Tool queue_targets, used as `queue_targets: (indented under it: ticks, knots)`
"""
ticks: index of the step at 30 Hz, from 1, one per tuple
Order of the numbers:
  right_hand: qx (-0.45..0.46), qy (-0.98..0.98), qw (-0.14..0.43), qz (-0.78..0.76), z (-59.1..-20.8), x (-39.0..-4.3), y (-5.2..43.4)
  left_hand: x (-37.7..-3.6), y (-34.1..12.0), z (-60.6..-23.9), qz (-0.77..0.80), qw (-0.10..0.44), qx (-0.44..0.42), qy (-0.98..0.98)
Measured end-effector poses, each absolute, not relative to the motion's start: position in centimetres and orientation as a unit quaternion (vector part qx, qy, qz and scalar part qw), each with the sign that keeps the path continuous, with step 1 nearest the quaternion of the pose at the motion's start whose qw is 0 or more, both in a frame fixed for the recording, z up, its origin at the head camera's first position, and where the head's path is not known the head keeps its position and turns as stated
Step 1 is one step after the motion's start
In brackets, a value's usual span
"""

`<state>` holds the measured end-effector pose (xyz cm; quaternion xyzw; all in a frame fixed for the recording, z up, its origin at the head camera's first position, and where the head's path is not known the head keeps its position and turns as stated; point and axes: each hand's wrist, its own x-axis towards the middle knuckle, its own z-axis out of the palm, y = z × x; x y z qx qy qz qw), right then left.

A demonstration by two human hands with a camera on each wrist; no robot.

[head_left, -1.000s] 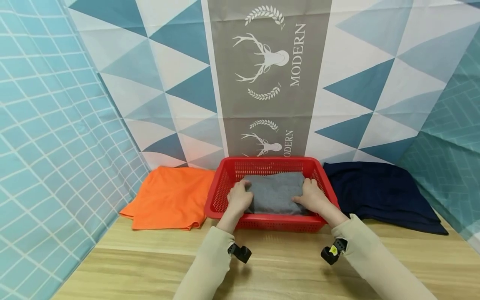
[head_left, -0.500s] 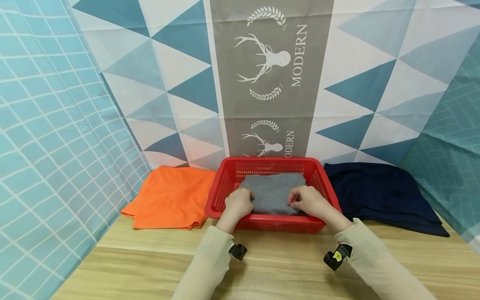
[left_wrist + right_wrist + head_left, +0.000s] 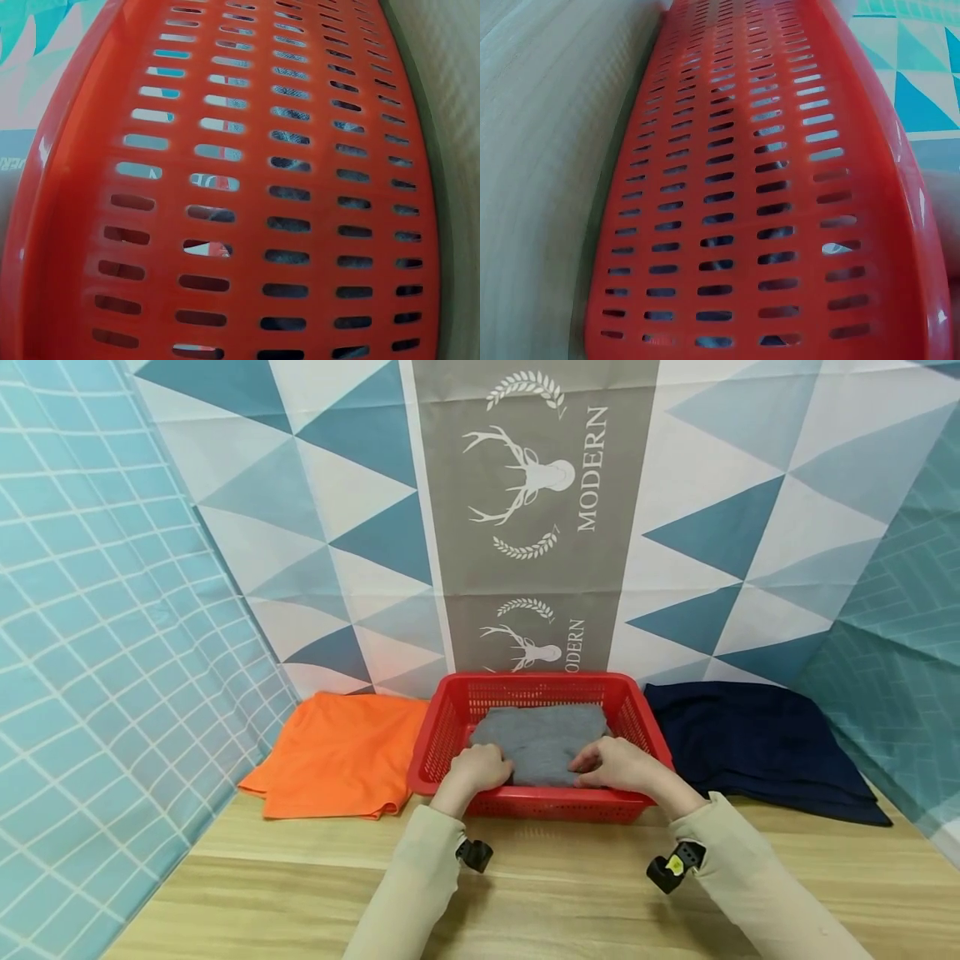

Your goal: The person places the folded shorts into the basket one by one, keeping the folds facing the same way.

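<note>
A red slotted basket (image 3: 540, 680) stands at the back middle of the wooden table. A folded grey cloth (image 3: 542, 733) lies inside it. My left hand (image 3: 481, 768) is curled over the cloth's near left corner. My right hand (image 3: 613, 765) pinches the cloth's near right edge with curled fingers. Both hands sit just inside the basket's front wall. The left wrist view shows only the basket's outer wall (image 3: 300, 187), with grey cloth dimly visible through the slots. The right wrist view shows the same wall (image 3: 727, 187) and table wood beside it.
An orange cloth (image 3: 341, 756) lies flat to the left of the basket, and a navy cloth (image 3: 750, 743) to its right. Patterned curtains close in the back and both sides. Bare wooden table (image 3: 562, 893) stretches in front of the basket.
Both hands have slid from the cloth's sides toward the basket's near wall and drawn closer together. The cloth's near edge looks slightly bunched under them.
</note>
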<state>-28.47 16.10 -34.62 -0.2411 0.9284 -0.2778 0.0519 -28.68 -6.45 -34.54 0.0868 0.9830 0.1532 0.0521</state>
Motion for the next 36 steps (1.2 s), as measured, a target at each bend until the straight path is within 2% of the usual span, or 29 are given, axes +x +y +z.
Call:
queue_targets:
  ticks: [5, 13, 20, 27, 36]
  knots:
    - [-0.242, 0.926, 0.057, -0.283, -34.8, -28.5, 16.2, -28.8, -6.5, -34.6, 0.149, 0.069, 0.115, 0.98]
    - [-0.236, 0.927, 0.052, -0.287, -35.1, -28.9, 16.6, -28.8, -6.4, -34.7, 0.177, 0.042, 0.088, 0.979]
    - [-0.222, 0.92, 0.05, -0.319, -35.1, -28.9, 16.9, -28.7, -6.6, -34.9, 0.205, -0.004, 0.08, 0.975]
    - [-0.213, 0.916, 0.006, -0.34, -34.6, -28.3, 16.2, -28.0, -7.3, -34.2, 0.273, -0.075, 0.105, 0.953]
    - [-0.198, 0.896, -0.033, -0.396, -34.8, -27.4, 14.8, -27.5, -8.3, -34.0, 0.316, -0.118, 0.092, 0.937]
